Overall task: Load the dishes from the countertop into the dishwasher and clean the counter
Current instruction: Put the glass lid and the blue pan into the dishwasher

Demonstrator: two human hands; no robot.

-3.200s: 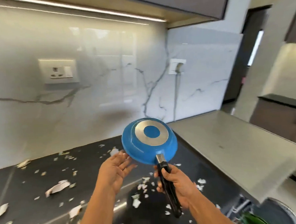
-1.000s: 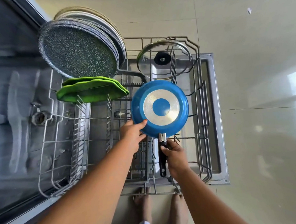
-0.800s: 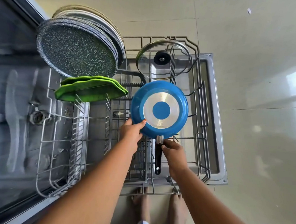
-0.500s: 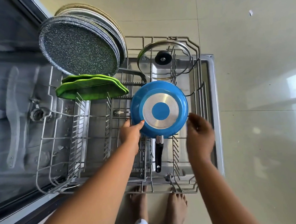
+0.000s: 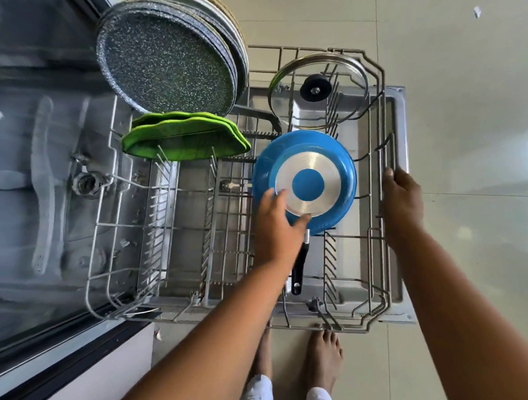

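1. Round blue frying pan (image 5: pixel 333 153) with a silver disc base and black handle (image 5: pixel 300 265) sits upside down in the grey wire dishwasher rack (image 5: pixel 182 308).
2. Left hand (image 5: pixel 276 226), fingers straight and relaxed, rests on the pan's near-left edge.
3. Right hand (image 5: pixel 402 198) grips the rack's right rail, apart from the pan.

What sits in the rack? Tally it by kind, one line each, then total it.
Blue pan: 1
Glass lid: 1
Green plates: 2 that can be told apart
Large round plates: at least 3; the overlapping rims hide the exact number
Total in the rack: at least 7
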